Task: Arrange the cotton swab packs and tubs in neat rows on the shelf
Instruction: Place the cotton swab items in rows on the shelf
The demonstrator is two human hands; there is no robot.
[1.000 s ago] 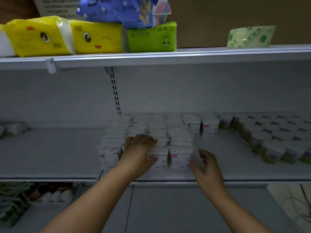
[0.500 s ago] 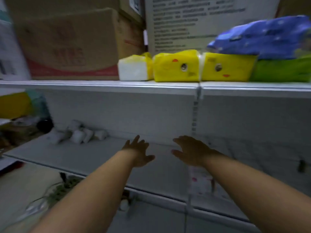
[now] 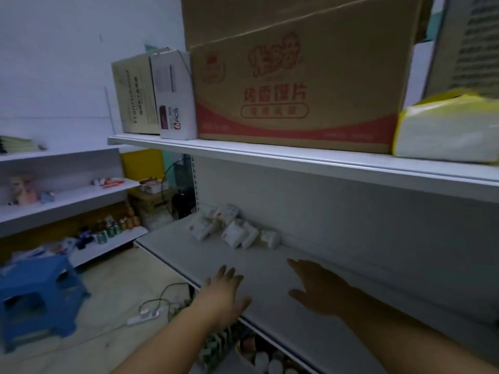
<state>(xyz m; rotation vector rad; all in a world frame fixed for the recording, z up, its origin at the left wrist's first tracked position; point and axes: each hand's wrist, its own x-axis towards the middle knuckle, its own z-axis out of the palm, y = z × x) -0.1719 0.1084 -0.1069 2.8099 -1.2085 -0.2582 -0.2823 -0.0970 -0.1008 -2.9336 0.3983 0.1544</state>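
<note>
A loose heap of small white cotton swab packs (image 3: 234, 230) lies at the far left end of the white middle shelf (image 3: 270, 268), near its back wall. My left hand (image 3: 224, 298) hovers over the shelf's front edge, fingers spread, holding nothing. My right hand (image 3: 317, 288) reaches over the bare shelf surface, palm down and empty, well short of the packs. The neat rows of packs and tubs are out of view to the right.
The upper shelf carries a large cardboard box (image 3: 297, 85), smaller boxes (image 3: 162, 95) and a yellow tissue pack (image 3: 448, 128). A blue stool (image 3: 35, 300) and a power strip (image 3: 145, 315) with cable sit on the floor at left. Side shelves (image 3: 67, 195) hold small goods.
My view has swung left, away from the ordered rows to the shelf's left end. Both hands left the rows and now reach out empty over the bare shelf toward the heap.
</note>
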